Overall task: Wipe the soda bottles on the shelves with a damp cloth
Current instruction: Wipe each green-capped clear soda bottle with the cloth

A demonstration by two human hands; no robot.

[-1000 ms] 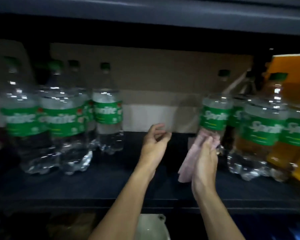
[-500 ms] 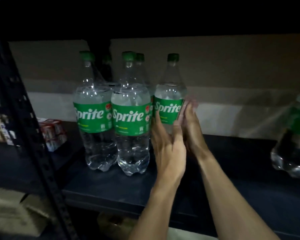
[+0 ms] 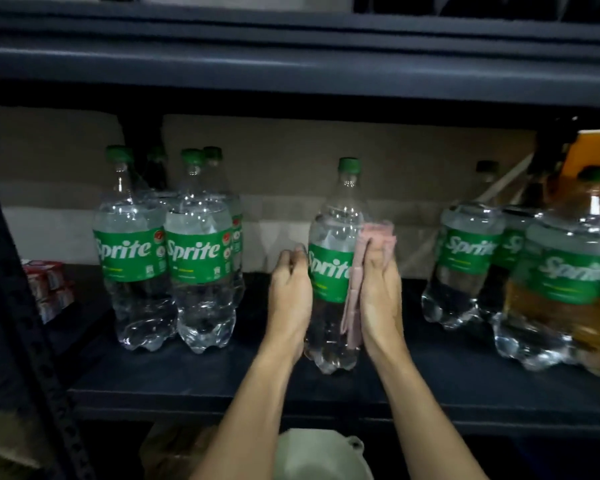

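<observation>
One clear Sprite bottle with a green cap and label stands alone in the middle of the dark shelf. My left hand grips its left side, fingers curled round the label. My right hand presses a folded pink cloth flat against the bottle's right side. The cloth sticks out above my fingers and hangs down below them. A cluster of several Sprite bottles stands to the left. More Sprite bottles stand to the right.
The upper shelf board hangs close above the bottle caps. A black slotted upright runs down the left. Red packs lie at far left. A bottle with amber liquid stands at right. A white container sits below.
The bottle has come away from the left cluster to the middle of the shelf between both hands. The view swung back to the right and the cloth shows again.
</observation>
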